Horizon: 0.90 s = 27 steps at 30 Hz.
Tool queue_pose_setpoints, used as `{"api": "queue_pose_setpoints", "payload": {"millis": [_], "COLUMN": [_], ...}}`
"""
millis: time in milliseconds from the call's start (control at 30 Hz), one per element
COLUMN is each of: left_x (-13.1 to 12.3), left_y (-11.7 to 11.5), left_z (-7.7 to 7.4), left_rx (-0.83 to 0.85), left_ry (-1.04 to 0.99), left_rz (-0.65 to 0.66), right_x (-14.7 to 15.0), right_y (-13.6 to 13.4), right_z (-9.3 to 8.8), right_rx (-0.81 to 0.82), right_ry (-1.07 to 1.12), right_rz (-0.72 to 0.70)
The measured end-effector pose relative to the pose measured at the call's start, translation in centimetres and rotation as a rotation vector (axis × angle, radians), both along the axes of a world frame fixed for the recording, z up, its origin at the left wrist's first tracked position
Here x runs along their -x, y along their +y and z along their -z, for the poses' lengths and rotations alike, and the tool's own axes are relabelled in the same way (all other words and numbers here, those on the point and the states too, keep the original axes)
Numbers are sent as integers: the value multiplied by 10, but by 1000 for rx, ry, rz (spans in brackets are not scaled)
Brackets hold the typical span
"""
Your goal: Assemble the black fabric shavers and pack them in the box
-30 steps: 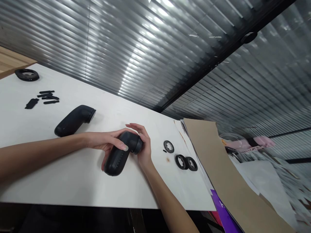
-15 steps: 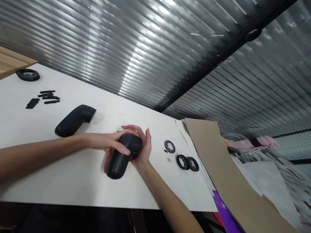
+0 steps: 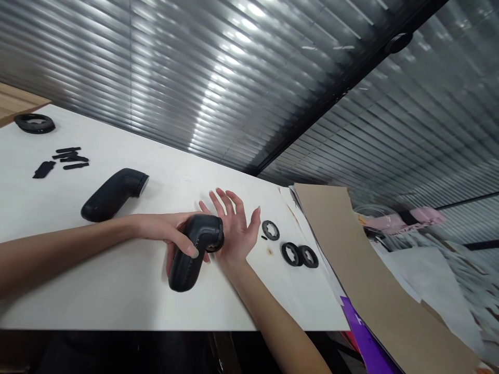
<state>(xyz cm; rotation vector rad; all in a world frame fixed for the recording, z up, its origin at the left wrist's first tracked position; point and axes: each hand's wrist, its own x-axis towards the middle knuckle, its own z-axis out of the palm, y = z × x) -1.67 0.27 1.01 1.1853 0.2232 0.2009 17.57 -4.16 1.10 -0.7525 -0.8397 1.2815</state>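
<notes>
- Head view, centre of the frame: your right hand (image 3: 234,234) has just come away from the black plastic housing (image 3: 191,265) and stands open, its fingers (image 3: 224,202) released and spread, the palm just beside the housing's round mouth (image 3: 215,234) (a moment ago that hand was wrapped around this end).
- Same spot: your left hand (image 3: 167,231) alone now grasps the housing, clenched around its body, with the mouth uncovered and turned toward your right palm. (Whether the housing touches the worktop (image 3: 117,311) here, you cannot tell from this angle.)
- Right of your hands: three black toothed rings (image 3: 290,253) lie on the worktop, two touching, with a tiny black piece (image 3: 264,238) beside the third.
- Left of centre: a second black housing (image 3: 111,195) lies on its side.
- Upper left of the frame: a wider black ring (image 3: 34,123) and a small group of black strips (image 3: 70,156) lie apart from it.
- Lower right of the frame: a brown cardboard sheet (image 3: 351,259) overlaps a purple folder (image 3: 362,337).
</notes>
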Motion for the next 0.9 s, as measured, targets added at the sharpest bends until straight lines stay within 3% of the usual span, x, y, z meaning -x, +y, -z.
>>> {"api": "queue_pose_setpoints", "payload": {"millis": [233,433,667,900], "left_x": [2,2,3,5], "left_y": [0,2,2,2], "left_z": [6,11,8,8], "left_rx": [27,-36,-29,118], "left_ry": [-20,-76,-158,-281], "left_rz": [-6,-58,5,-113], "right_x": [-3,5,6,6], "right_y": [2,-1,0,-4], "right_z": [6,4,-1,3], "right_rx": [126,183,198,25], "right_ry": [172,96,10,-222], "right_rz": [-48,-234,-324,-221]}}
